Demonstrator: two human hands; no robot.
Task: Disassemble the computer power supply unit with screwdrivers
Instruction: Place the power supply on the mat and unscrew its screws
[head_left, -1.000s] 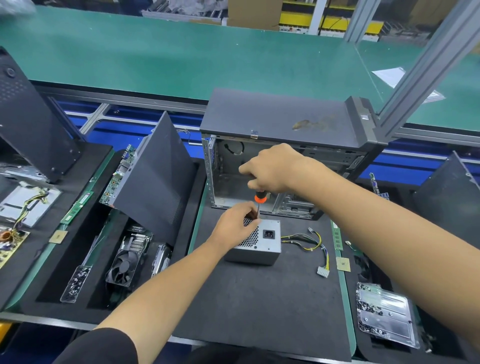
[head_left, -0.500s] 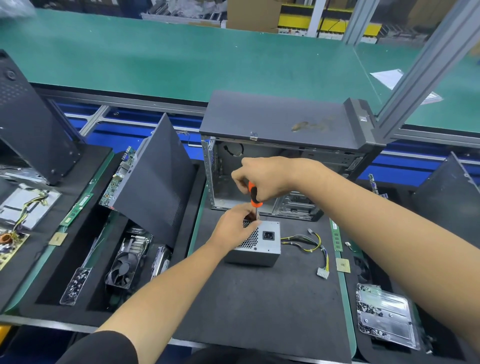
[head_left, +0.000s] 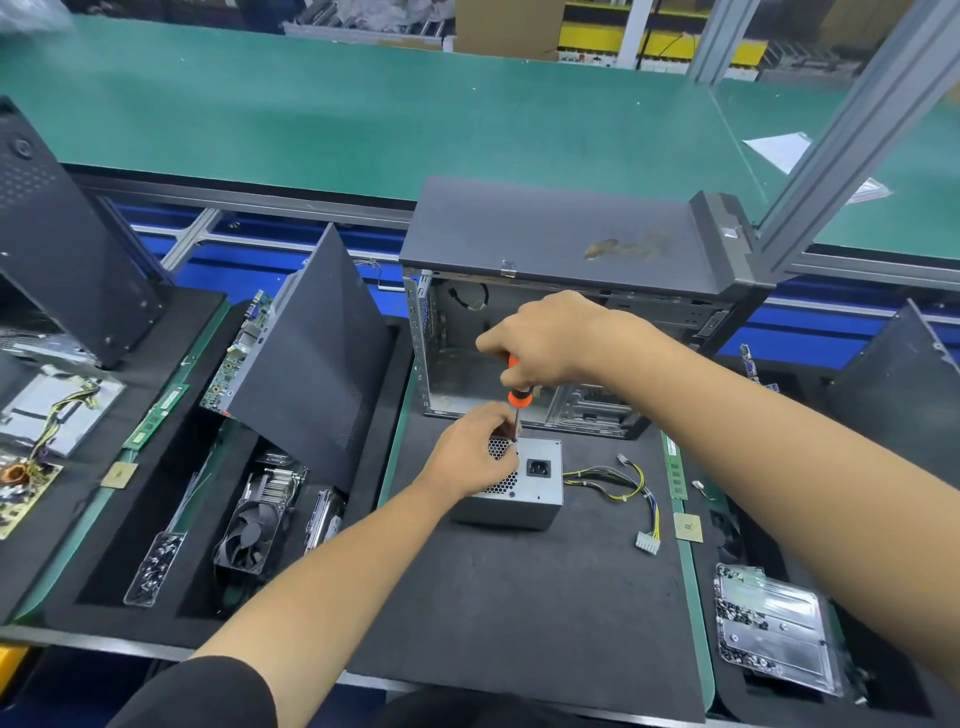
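While the left hand (head_left: 475, 452) grips the power supply unit (head_left: 524, 488), the right hand (head_left: 545, 340) grasps the screwdriver (head_left: 517, 397), tip on its top face; next, back out that screw.

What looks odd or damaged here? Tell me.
A brownish scuffed smear mars the top panel of the open computer case, toward its right. Otherwise nothing stands out; the power supply unit sits flat on the mat.
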